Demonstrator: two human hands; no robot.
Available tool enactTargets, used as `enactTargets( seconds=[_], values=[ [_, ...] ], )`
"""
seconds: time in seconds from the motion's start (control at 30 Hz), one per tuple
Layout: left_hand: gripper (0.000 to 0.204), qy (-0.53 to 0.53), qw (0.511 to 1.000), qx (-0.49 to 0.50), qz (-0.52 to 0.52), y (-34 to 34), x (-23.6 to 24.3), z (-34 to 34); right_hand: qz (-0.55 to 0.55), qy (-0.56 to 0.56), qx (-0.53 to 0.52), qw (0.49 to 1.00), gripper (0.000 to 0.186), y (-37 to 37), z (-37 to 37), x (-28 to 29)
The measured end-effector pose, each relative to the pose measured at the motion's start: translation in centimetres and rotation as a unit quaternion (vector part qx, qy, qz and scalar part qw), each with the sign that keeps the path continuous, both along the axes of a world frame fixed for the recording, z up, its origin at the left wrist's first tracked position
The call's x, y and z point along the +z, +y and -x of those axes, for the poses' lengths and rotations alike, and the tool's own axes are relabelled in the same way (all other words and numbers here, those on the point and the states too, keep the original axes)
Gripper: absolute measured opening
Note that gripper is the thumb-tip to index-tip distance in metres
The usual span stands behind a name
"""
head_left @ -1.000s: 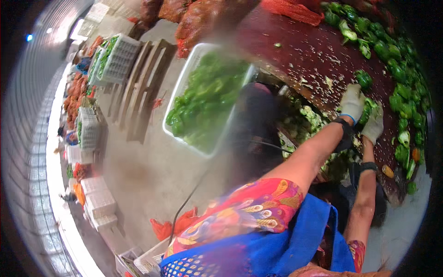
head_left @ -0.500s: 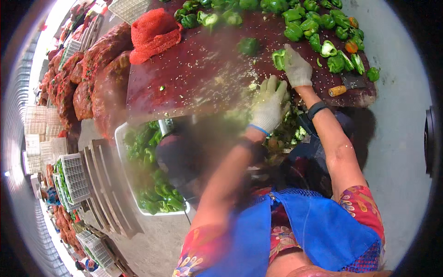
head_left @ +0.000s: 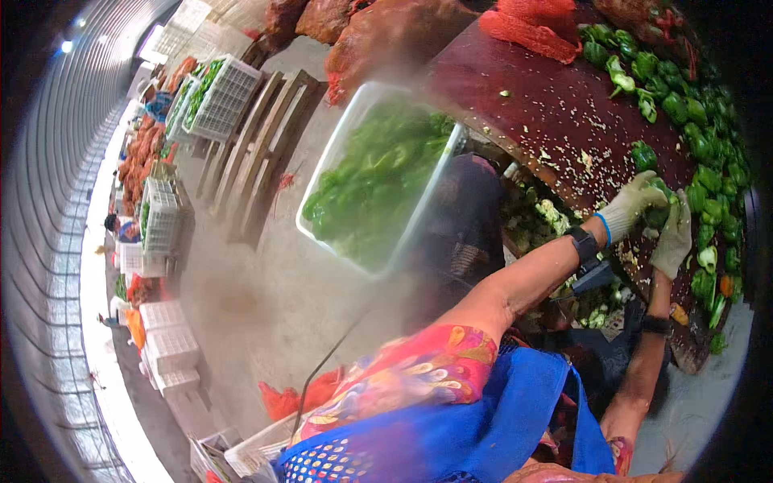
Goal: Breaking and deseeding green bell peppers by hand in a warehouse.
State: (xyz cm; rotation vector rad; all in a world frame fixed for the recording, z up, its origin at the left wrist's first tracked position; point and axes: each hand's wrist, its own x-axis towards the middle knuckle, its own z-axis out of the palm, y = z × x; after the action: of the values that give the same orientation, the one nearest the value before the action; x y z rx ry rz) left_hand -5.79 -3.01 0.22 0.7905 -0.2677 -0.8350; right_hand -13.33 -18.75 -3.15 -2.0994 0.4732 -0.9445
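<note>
Both my hands wear pale knit gloves and meet over the dark red tabletop [head_left: 523,88] at the right. A green bell pepper [head_left: 659,214] sits between them. My left hand [head_left: 630,205] has its fingers closed round the pepper's near side. My right hand [head_left: 673,240] grips it from the other side, its fingers partly hidden behind the pepper. Just beyond my left hand lies another green pepper [head_left: 643,155]. Pale seeds [head_left: 586,159] are scattered over the board.
Many green peppers [head_left: 708,181] line the table's right side. A red mesh bag [head_left: 531,30] lies at the far edge. Left of the table stands a white tub [head_left: 326,173] full of green peppers. Wooden pallets [head_left: 256,153] and white crates [head_left: 221,97] are farther left.
The view has swung left, so the table now sits farther right. My left hand has come off the tabletop to the pepper in my right hand; both are now on it.
</note>
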Motion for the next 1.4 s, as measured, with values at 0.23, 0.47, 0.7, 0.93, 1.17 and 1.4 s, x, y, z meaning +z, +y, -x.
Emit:
enactTargets(
  seconds=[0.23,0.47,0.7,0.93,1.17,1.4],
  values=[
    [0.021,0.214,0.928,-0.228,0.203,5.7,2.4,0.8,0.365,0.128,-0.004,0.922,0.045,7.2,1.8,7.9],
    [0.034,0.221,0.949,-0.042,0.221,18.3,6.9,2.2,-0.334,-0.006,0.314,0.889,0.058,20.0,0.2,12.8],
    [0.042,-0.012,0.975,0.218,0.039,35.9,11.2,-3.3,-0.384,0.022,0.269,0.883,0.062,17.8,3.4,13.2],
    [0.065,-0.276,0.535,0.277,-0.748,50.2,-3.9,-13.9,-0.392,0.188,0.098,0.895,0.046,16.2,9.1,11.9],
    [0.059,-0.264,0.290,-0.098,-0.915,48.1,-9.4,-17.0,-0.362,0.178,-0.015,0.915,0.037,12.8,13.6,13.5],
    [0.079,-0.223,0.417,-0.156,-0.867,54.3,-7.3,-20.9,-0.013,0.253,0.161,0.954,0.035,6.9,6.7,8.2]
  ],
)
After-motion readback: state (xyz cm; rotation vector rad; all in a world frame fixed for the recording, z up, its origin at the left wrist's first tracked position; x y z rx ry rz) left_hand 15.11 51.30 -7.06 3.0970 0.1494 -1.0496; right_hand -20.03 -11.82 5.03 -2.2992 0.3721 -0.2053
